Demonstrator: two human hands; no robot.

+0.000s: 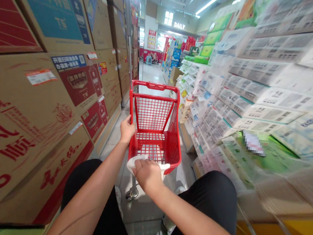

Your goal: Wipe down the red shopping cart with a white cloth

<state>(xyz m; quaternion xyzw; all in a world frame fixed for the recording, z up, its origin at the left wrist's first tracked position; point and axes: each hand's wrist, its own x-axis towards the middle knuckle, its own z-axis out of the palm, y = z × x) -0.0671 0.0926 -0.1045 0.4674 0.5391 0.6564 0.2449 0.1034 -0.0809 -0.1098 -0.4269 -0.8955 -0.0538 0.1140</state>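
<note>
A red plastic shopping cart (pixel 174 144) stands in front of me between my knees, its basket holding nothing that I can see. My left hand (pixel 127 130) grips the cart's left side wall, fingers curled over the edge. On the near rim, my right hand (pixel 148 173) presses a white cloth (pixel 136 160) against the red plastic. The cloth drapes along that rim, and part of it lies hidden under my fingers. Below the basket, a caster wheel (pixel 132 194) shows on the floor.
Stacked cardboard cartons (pixel 16 120) wall the left side. Wrapped tissue packs (pixel 257 93) pile up close on the right, blurred toward the edge. A tiled aisle (pixel 155 72) runs ahead to a small blue stool (pixel 148 60). My knees (pixel 212 199) flank the cart.
</note>
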